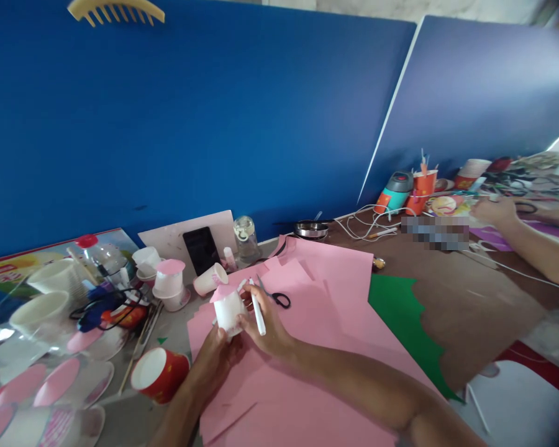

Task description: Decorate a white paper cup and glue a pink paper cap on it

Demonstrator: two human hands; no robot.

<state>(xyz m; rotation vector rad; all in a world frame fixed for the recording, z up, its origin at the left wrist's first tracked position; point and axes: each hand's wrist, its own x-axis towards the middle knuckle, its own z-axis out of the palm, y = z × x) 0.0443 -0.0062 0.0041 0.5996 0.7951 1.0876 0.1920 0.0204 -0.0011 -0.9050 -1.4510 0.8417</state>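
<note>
My left hand [218, 349] is closed around the lower side of a white paper cup [230, 312]. Pink paper [220, 293] lies against the cup's upper end. Between the fingers of my right hand [271, 329] is a white capped-looking pen [259, 318], slanting downward; its exact kind I cannot make out. Those same fingers also touch the cup's right side. Under both hands spread large pink paper sheets [335, 354]. Black-handled scissors [281, 300] lie on them just beyond my right hand. A printed paper cup [209, 279] rests on its side behind the held cup.
At the left stand paper cups with pink tops [170, 279], stacked cups [65, 279] and a red cup [161, 374]. A phone [202, 249] leans near a glass jar [246, 239]. Green paper [400, 316] lies right. Another person's hand [496, 212] holds scissors there.
</note>
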